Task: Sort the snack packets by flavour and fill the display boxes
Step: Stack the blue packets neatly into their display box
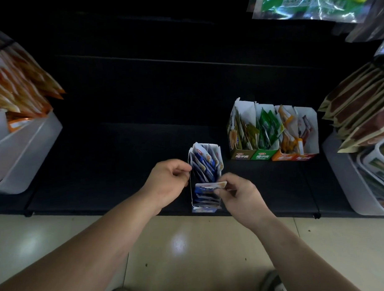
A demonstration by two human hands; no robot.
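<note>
A white bin (30,146) of orange packets (21,86) was noted far left, a second bin (340,172) of brown packets (359,109) far right, and green bags (301,2) top right. Four display boxes (261,157) were lined up right of centre, filled by colour. The blue box (203,209), part-filled with blue packets (203,166), was set at the dark shelf (122,158) front edge. Its left wall was pinched in the left hand (168,178) grip. A blue-white packet (210,186) over its front end was pinched in the right hand (243,195) grip. Pale tiled floor (190,243) was seen below.
</note>
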